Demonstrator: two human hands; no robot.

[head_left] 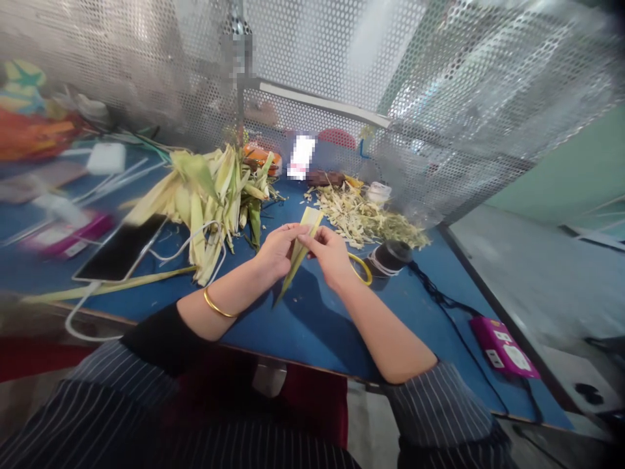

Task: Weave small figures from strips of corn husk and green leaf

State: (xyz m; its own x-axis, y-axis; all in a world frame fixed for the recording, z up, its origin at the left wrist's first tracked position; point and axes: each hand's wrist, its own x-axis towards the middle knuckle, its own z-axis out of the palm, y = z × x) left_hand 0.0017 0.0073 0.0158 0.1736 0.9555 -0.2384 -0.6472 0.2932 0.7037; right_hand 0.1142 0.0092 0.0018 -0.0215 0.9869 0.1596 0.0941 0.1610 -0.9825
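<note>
Both my hands hold one pale yellow-green leaf strip (pixel 301 246) above the blue table (pixel 312 319). My left hand (pixel 276 250) pinches its left edge, fingers closed, a gold bangle on the wrist. On the strip's right edge my right hand (pixel 330 254) is closed in a pinch. The strip's pointed end hangs down toward me. A pile of green and yellow leaves (pixel 209 189) lies to the left of my hands. A heap of dry shredded trimmings (pixel 364 215) lies behind my right hand.
A phone (pixel 120 249) with a white cable lies left of the leaves. A yellow ring (pixel 362 268) and a dark spool (pixel 393 255) sit by my right wrist. A pink box (pixel 505 345) with a black cord lies near the table's right edge. Perforated metal screens (pixel 439 98) wall the back.
</note>
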